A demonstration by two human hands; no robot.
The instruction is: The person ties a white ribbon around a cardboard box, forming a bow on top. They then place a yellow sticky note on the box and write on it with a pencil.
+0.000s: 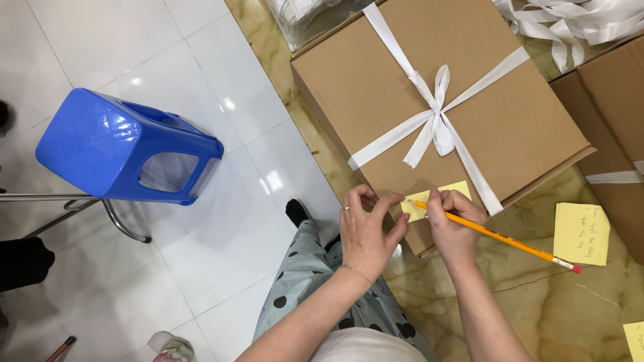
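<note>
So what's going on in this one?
A person presses a yellow sticky note onto the near corner of a cardboard box tied with a white ribbon. The left hand steadies the note's edge; the right hand holds an orange pencil while touching it. Another written sticky note lies on the marble surface.

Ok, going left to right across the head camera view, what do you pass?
Blue plastic stool → left hand → small yellow note on the ribbon-tied cardboard box → right hand holding a pencil → written yellow note on the marble surface.
</note>
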